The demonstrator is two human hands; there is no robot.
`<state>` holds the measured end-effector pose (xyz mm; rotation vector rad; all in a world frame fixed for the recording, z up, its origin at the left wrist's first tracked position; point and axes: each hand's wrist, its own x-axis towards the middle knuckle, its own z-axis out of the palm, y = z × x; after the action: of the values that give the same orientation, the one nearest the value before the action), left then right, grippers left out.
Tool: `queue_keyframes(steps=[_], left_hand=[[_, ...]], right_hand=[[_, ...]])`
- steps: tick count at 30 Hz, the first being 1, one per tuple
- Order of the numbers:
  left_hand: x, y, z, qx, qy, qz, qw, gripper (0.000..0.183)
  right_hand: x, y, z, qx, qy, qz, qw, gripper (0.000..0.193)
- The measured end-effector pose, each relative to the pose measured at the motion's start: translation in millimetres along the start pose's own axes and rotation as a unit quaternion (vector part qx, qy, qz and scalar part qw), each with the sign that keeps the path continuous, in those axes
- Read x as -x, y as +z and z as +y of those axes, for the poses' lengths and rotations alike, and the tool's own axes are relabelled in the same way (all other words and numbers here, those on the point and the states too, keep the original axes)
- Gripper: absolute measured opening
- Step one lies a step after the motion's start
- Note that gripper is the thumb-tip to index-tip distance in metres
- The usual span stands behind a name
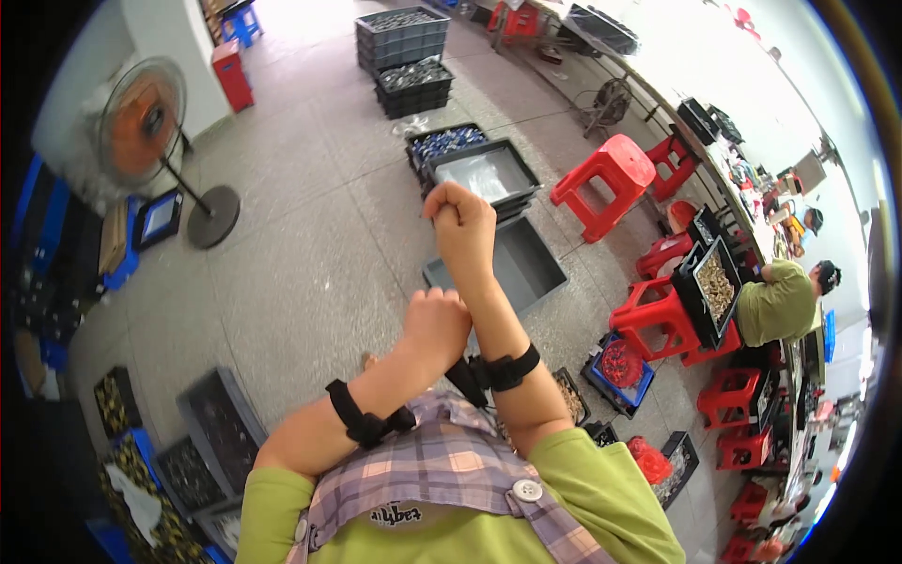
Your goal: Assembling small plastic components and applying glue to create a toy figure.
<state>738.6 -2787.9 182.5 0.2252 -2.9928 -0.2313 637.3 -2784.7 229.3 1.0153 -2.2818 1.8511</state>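
Note:
My right hand (pixel 464 227) is raised in front of me, its fingers curled into a fist, and no object shows in it. Lower and to its left, my left hand (pixel 437 327) is also closed, knuckles up, close beside my right forearm; whether the two touch I cannot tell. Nothing shows in the left fist. Black straps with small devices circle both forearms, one on the left forearm (pixel 362 418) and one on the right forearm (pixel 507 368). Beyond my hands, an empty grey crate (pixel 540 268) lies on the floor, partly hidden by my right arm.
Stacked crates with parts (pixel 402 49) stand ahead. A dark tray (pixel 512 160) sits by blue parts (pixel 446 143). Red stools (pixel 611 179) line the right side, near a person in green (pixel 778 303) at a long bench. A standing fan (pixel 143 122) and grey bins (pixel 221 423) are left.

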Motion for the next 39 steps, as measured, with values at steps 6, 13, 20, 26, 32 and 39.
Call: queue_keyframes(steps=[6, 13, 20, 26, 32, 39], left_hand=[[-104.1, 43.7, -99.6, 0.123, 0.031, -0.009, 0.992, 0.014], [-55.7, 188.4, -328.6, 0.089, -0.164, -0.386, 0.904, 0.025], [51.7, 207.8, -448.8, 0.124, -0.212, -0.693, 0.678, 0.035], [-45.3, 226.9, -416.5, 0.263, -0.397, -0.604, 0.639, 0.033], [-106.8, 238.3, -384.5, 0.38, -0.558, -0.447, 0.587, 0.031], [-92.2, 236.9, -414.2, 0.434, -0.665, -0.318, 0.518, 0.033]], right_hand=[[-65.4, 6.6, 127.3, 0.073, 0.137, 0.098, 0.983, 0.016], [-48.1, 4.9, 392.7, -0.09, 0.511, 0.159, 0.84, 0.024], [-75.3, 78.0, 593.5, -0.128, 0.682, 0.159, 0.702, 0.038], [-102.8, 137.7, 721.3, 0.019, 0.705, 0.214, 0.676, 0.053], [-122.0, 145.0, 770.3, 0.03, 0.665, 0.306, 0.681, 0.052], [-158.3, 114.2, 733.6, 0.043, 0.658, 0.289, 0.694, 0.05]])
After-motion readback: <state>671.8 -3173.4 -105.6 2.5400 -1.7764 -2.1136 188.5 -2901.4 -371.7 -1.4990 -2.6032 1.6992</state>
